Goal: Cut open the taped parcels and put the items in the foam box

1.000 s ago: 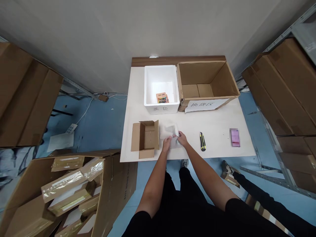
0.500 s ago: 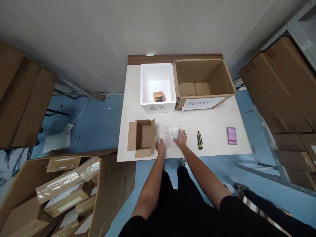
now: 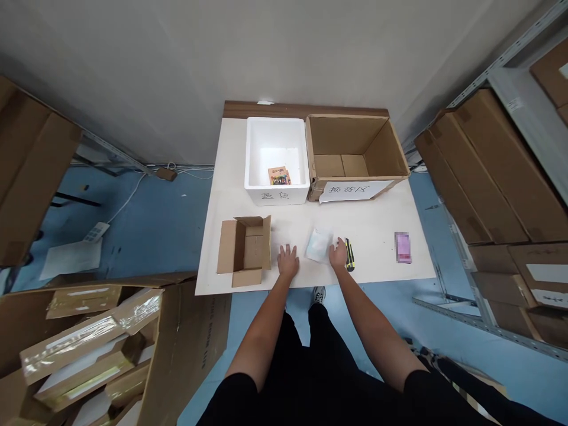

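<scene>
From where I stand, I see the packet [image 3: 318,245] lying flat on the table [image 3: 373,216], a little below the centre of the frame. To its left, the left hand [image 3: 288,260] is spread with the palm down and seems to hold nothing. The right hand [image 3: 338,254] is half curled at the packet's right edge, just beside the knife [image 3: 349,255]; whether it grips, I cannot tell. The step in hand seems to be handling the packet; lifting it would call for a light pinch.
</scene>
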The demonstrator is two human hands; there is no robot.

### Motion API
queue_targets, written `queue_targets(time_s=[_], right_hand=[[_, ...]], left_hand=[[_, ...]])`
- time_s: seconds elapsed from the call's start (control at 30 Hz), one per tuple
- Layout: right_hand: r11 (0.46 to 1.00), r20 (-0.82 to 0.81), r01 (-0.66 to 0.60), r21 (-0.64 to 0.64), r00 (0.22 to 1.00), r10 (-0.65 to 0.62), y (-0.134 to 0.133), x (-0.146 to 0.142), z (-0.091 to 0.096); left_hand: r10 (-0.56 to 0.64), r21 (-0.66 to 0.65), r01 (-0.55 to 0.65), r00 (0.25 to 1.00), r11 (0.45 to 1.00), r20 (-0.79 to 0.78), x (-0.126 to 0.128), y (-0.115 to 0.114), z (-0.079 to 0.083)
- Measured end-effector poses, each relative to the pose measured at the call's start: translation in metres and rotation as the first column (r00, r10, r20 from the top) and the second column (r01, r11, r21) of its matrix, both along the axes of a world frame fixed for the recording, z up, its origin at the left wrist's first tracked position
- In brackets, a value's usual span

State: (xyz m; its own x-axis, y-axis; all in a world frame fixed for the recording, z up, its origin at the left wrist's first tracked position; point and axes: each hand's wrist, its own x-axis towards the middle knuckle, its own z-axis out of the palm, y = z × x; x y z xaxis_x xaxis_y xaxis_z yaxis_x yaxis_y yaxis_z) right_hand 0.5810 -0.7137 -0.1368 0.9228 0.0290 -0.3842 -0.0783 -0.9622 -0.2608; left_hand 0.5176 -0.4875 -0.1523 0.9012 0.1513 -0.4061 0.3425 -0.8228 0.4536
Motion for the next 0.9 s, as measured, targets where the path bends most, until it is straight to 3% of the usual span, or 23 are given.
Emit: queue_targets(time_s=[0.07,0.2,0.3,0.4,0.5,0.57,0.63,0.73,0.83,0.9], right_hand=[[0.997,0.061,0.065,0.034,0.996,-0.067,0.018,-0.002,-0.001],[0.99,-0.103,0.141,-0.014,0.985,-0.141,0.075,0.001,-0.007],[0.972,-0.126,0.233,-0.021,0.964,-0.233,0.098,0.006,-0.011],[0.936,-0.085,0.289,0.202,0.957,-0.277,0.089,0.008,-0.014],[0.806,-0.079,0.259,0.531,0.963,-0.258,0.062,0.005,-0.015],[0.741,-0.085,0.289,0.606,0.95,-0.301,0.041,0.001,-0.014],[0.764,-0.077,0.368,0.53,0.918,-0.389,0.023,-0.005,-0.013],[0.856,0.079,0.375,0.356,0.9,-0.428,0.01,-0.012,-0.011],[0.943,0.246,0.179,0.279,0.936,-0.251,0.013,-0.012,-0.012],[0.97,0.214,0.031,0.242,0.973,-0.084,0.021,-0.007,-0.014]], left_hand=[[-0.014,0.034,0.014,1.0,0.999,-0.02,-0.003,0.004,-0.004],[-0.03,0.071,0.033,0.999,0.997,-0.04,-0.024,0.002,-0.01],[-0.081,0.094,0.089,0.993,0.992,-0.085,-0.032,0.002,-0.013],[-0.111,0.091,0.123,0.986,0.988,-0.127,-0.03,0.006,-0.01],[-0.103,0.058,0.111,0.987,0.992,-0.125,-0.026,0.012,-0.004],[-0.071,0.043,0.075,0.993,0.996,-0.1,-0.025,0.015,0.001],[-0.016,0.065,0.02,0.999,0.998,-0.05,-0.024,0.016,0.008],[0.056,0.143,-0.065,0.996,0.988,0.068,-0.021,0.012,0.016],[0.013,0.13,-0.03,0.991,0.991,0.134,-0.011,0.003,0.02],[-0.066,0.077,0.058,0.992,0.995,0.104,-0.004,-0.002,0.016]])
